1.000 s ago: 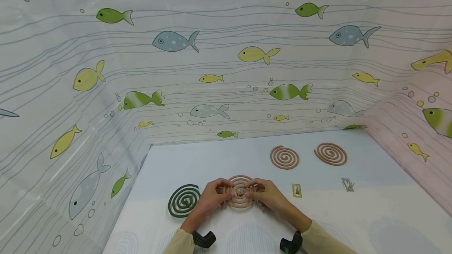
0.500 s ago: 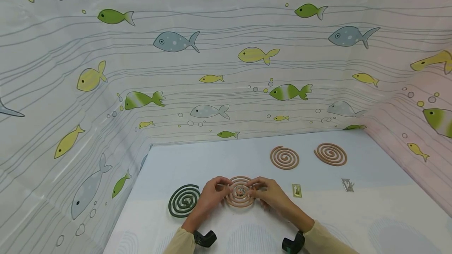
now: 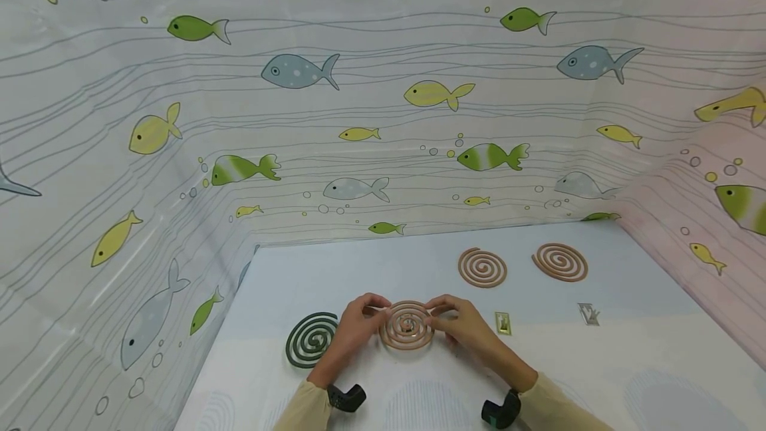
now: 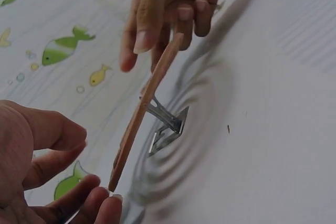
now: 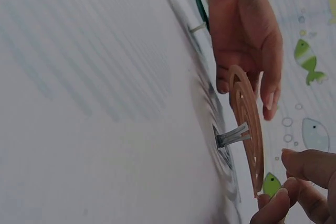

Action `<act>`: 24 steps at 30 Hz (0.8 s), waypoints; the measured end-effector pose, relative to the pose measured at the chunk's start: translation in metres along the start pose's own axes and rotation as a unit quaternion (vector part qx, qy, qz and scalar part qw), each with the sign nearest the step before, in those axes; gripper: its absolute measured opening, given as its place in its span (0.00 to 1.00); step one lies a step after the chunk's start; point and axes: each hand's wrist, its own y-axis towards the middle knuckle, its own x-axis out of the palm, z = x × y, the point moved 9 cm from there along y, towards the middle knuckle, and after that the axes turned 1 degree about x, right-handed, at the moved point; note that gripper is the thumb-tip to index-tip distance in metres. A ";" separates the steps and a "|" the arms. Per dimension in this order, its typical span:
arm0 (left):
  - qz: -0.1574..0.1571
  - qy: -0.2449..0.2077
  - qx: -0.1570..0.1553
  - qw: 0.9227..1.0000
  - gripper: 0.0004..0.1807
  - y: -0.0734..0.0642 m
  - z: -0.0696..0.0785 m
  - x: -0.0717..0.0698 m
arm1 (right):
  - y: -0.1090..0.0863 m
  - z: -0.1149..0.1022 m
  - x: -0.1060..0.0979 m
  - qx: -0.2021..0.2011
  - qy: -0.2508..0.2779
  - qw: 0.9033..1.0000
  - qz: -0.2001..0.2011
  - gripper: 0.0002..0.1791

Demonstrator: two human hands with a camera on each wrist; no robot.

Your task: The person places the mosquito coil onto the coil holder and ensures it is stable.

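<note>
A brown mosquito coil [image 4: 133, 132] sits raised off the table on a small silver metal stand [image 4: 167, 116], which pokes up at its centre. My left hand [image 3: 354, 330] is at the coil's left edge. In the left wrist view its lower fingertips are at the rim, while thumb and forefinger stay apart from it. At the opposite edge is my right hand [image 3: 465, 328], fingers loosely bent; the right wrist view has its fingertips [image 5: 278, 199] close against the rim. Whether either hand bears any weight of the coil cannot be told.
A dark green coil [image 3: 288, 350], also on a stand, is beside my left forearm. Two more brown coils [image 3: 461, 270] lie farther back on the right. Nearer on that side lie a gold-coloured stand [image 3: 503, 331] and a silver stand [image 3: 589, 314]. A fish-patterned sheet [image 3: 389, 151] rises behind.
Both hands have drawn outward from the coil's middle to its left and right edges. Thumbs and fingers that lay over the inner rings are now at the rim.
</note>
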 end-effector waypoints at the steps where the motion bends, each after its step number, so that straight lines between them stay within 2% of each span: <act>1: 0.000 0.001 0.002 1.000 0.11 0.001 0.002 0.000 | 0.000 -0.001 -0.001 -0.001 -0.002 1.000 -0.001 0.18; 9: 0.013 0.024 0.017 0.999 0.09 0.007 0.014 -0.004 | -0.001 -0.015 -0.009 -0.018 -0.003 1.000 0.005 0.20; 16: 0.005 0.022 0.015 1.000 0.09 0.012 0.019 -0.003 | -0.002 -0.021 -0.015 -0.023 -0.008 1.000 0.008 0.19; 24: -0.001 0.015 0.037 0.999 0.09 0.022 0.031 0.002 | 0.000 -0.024 -0.024 -0.027 0.004 0.999 0.017 0.21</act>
